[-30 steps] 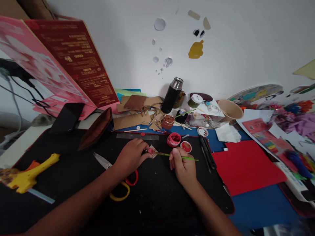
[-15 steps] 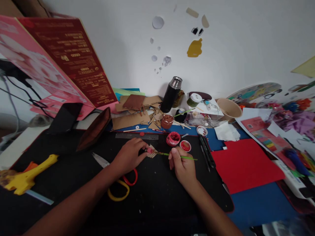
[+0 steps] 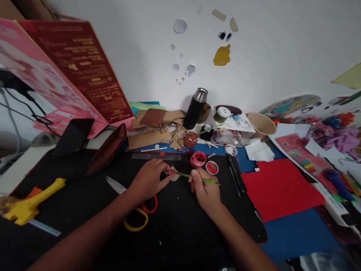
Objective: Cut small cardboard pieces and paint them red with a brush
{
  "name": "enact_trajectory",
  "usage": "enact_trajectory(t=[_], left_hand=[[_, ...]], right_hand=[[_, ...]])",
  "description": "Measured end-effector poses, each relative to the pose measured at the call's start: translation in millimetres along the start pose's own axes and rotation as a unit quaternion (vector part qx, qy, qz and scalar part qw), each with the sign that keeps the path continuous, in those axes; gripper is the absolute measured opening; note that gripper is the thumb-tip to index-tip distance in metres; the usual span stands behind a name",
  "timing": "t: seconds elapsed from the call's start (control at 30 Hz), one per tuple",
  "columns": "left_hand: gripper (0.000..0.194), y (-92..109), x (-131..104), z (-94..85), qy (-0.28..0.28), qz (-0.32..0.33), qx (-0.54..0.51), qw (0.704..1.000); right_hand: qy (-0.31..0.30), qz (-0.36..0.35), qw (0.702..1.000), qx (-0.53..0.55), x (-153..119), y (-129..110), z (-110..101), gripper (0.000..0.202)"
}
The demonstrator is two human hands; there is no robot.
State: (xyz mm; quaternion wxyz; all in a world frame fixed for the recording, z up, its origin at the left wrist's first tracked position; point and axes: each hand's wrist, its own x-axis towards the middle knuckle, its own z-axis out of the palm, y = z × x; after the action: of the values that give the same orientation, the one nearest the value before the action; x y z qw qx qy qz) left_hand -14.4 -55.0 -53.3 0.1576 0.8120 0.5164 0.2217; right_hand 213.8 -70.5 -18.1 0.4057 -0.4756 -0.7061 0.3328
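My left hand [image 3: 150, 177] pinches a small cardboard piece [image 3: 174, 175] with red paint at its left end, over the black mat. In my right hand [image 3: 205, 188] is a thin green paintbrush [image 3: 210, 181], its tip pointing left and touching or very near the red part. Just behind the brush stand an open jar of red paint [image 3: 198, 159] and its lid [image 3: 212, 167], smeared red inside. Scissors [image 3: 115, 184] with red and yellow handles lie partly under my left forearm.
A yellow glue gun [image 3: 36, 201] lies at the left. Behind are cardboard scraps [image 3: 149, 138], a ruler [image 3: 156, 156], a black flask [image 3: 195, 109] and a brown paint jar [image 3: 191, 139]. Black cutters [image 3: 237, 174] and red paper [image 3: 282, 190] lie right.
My right hand and the brush have moved slightly left, toward the cardboard piece. My left hand stays nearly in place, still pinching it.
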Motion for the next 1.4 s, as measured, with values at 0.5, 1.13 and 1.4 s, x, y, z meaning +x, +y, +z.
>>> enact_trajectory(t=[0.5,1.13,1.4], left_hand=[[0.007,1,0,2.9,0.018,0.001,0.015,1.0],[0.011,1,-1,4.9,0.021,-0.007,0.014,1.0],[0.01,2,-1,4.6,0.018,-0.016,0.011,1.0]], right_hand=[[0.03,0.038,0.996,0.077,-5,8,0,0.044],[0.013,0.041,0.996,0.083,-2,8,4,0.043],[0.014,0.036,0.996,0.074,-6,7,-1,0.045]])
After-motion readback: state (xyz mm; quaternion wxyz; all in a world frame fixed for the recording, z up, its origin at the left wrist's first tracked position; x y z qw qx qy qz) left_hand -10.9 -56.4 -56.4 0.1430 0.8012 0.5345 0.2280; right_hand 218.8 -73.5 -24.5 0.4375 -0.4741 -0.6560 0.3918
